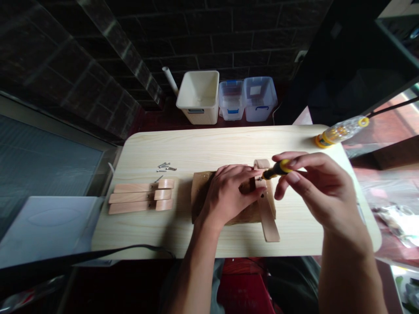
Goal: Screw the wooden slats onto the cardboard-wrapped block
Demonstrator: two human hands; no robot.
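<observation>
My right hand (314,183) is closed, thumb and fingers pinching the yellow end of a black-and-yellow screwdriver (276,169). The screwdriver's tip points left at a dark screw hole on a curved-end wooden strip (268,220). This strip lies across a brown block (201,187), its straight end reaching past the near edge. Over the block rests my left hand (229,189), its thumb and forefinger gripping the strip on either side of the hole. Part of the block is hidden by that hand. Three similar wooden strips (132,197) lie side by side at the left.
Several loose screws (166,166) lie above the three strips on the pale table (209,146). A clear bottle-shaped container with yellow ends (342,131) stands at the back right. Beyond the far edge are a cream bin (199,104) and two clear plastic boxes (261,107).
</observation>
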